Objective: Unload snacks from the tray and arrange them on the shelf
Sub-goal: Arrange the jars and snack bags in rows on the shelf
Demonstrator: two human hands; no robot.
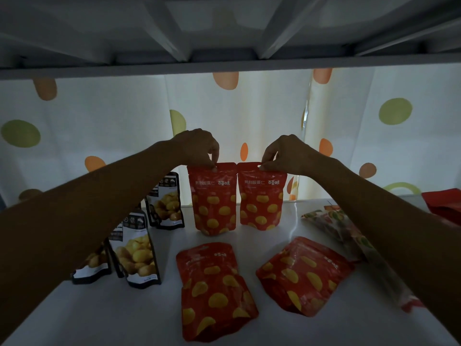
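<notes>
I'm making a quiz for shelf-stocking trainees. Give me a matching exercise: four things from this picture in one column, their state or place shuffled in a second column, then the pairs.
1. left hand
2. right hand
3. black pouches
4. front red pouches

A. stand upright at the left
B. pinches the right upright red pouch
C. lie flat on the shelf
D. pinches the left upright red pouch

Pairs: 1-D, 2-B, 3-A, 4-C

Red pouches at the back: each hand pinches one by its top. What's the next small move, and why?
Probably let go of both. The left hand and right hand pinch the left pouch and right pouch by their tops; both stand upright, side by side, on the shelf. Two flat pouches lie in front.
</notes>
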